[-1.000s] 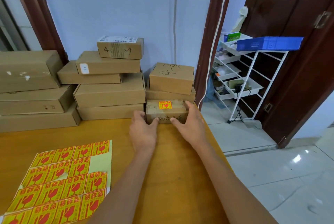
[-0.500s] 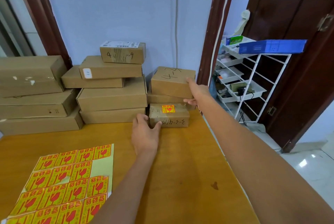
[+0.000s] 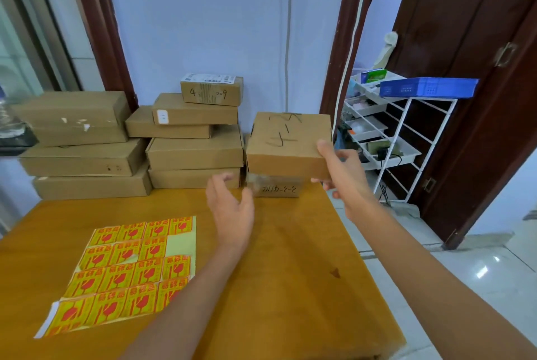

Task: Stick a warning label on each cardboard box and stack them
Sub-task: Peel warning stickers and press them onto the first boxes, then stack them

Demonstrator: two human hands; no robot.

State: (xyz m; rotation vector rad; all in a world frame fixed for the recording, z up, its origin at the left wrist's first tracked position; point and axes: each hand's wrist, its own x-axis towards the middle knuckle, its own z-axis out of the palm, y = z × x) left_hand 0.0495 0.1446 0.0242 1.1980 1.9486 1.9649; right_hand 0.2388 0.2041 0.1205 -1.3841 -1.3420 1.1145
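Head view: plain brown cardboard box (image 3: pixel 286 146), black scrawl on top, right-hand fingers (image 3: pixel 327 151) pinching its corner.

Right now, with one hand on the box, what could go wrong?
1. Only the right hand grips the marked box, pinching its right corner; it may tip or slip before the open left hand supports it.
2. The box hangs over the small box near the table's right edge; a drop could send either one to the floor.
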